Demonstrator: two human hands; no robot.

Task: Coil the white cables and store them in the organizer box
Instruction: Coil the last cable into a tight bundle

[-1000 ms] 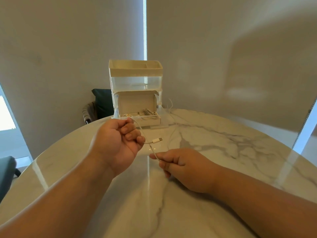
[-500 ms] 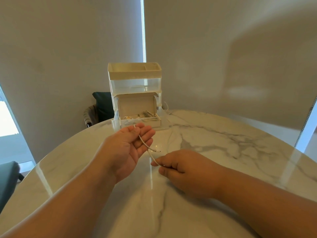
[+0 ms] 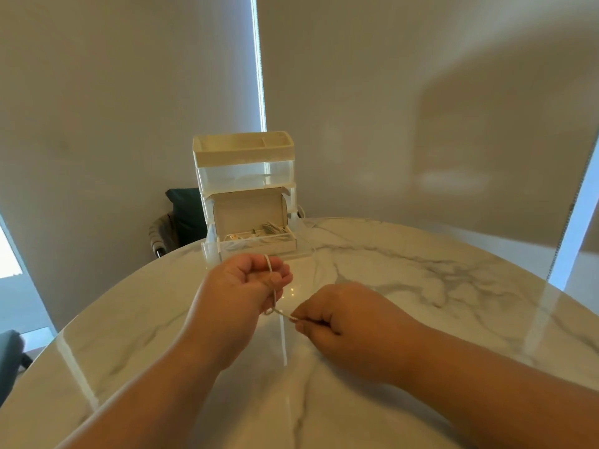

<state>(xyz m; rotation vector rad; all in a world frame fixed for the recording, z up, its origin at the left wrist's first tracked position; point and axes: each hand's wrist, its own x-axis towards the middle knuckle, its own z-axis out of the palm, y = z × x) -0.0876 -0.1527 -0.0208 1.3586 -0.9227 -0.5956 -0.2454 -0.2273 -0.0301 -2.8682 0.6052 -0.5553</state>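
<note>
There's the white cable [image 3: 274,298] at frame centre, strung between both hands: thin, limp and light, likely to spring loose, so best pinched close. The left hand [image 3: 240,286], palm-up, curls its fingers round it; the right hand [image 3: 343,322], knuckles-up, pinches the strand. The organizer box [image 3: 246,176] stands beyond on the tabletop [image 3: 437,286].

Glossy round table [image 3: 437,286] of white marble with grey veins, streaked with pale reflections of daylight. Behind it, two wide beige panels [image 3: 129,92], wall or blind, parted by a thin bright vertical strip of daylight [image 3: 259,76], with a white frame [image 3: 575,222] at the right edge. Beyond the table's far left rim a dark chair [image 3: 186,215] with a grey armrest; farther left a bright window [image 3: 8,251] and, low down, another dark seat [image 3: 9,361].
</note>
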